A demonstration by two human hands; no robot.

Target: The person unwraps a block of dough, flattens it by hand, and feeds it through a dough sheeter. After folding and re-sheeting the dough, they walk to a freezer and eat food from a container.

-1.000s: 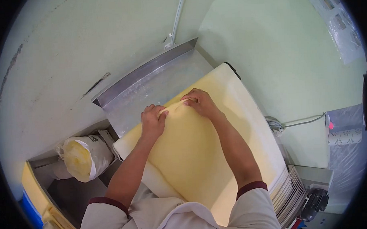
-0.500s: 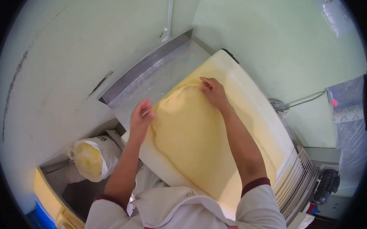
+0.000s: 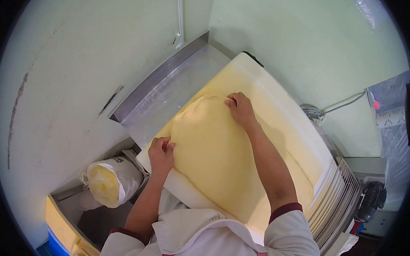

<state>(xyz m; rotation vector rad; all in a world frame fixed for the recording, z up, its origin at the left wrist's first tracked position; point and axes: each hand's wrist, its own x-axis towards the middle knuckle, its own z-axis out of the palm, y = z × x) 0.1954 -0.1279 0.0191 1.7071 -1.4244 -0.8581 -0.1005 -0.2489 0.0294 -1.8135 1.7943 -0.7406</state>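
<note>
A wide, pale yellow sheet of dough (image 3: 214, 145) lies over a white belt-like surface (image 3: 294, 104), which is dusted yellow around it. The dough's far edge looks uneven and slightly bunched. At the left edge of the sheet, my left hand (image 3: 161, 155) is closed, thumb and fingers pinching the dough's border. My right hand (image 3: 241, 109) is at the far right edge, fingers curled and pinched together on the dough there. The exact grip under the right fingers is partly hidden.
Behind the belt is a metal tray (image 3: 181, 81) against the wall. To the left, an opened bag with yellow contents (image 3: 105, 183) sits above a yellow-edged bin (image 3: 59, 219). A wire guard (image 3: 334, 200) and a dark motor (image 3: 372, 201) are at right. A coiled cable (image 3: 313, 111) hangs nearby.
My left hand has come down from above the dough onto its left edge, and its fingers have closed. My right hand has shifted slightly nearer, with its fingers more tightly curled.
</note>
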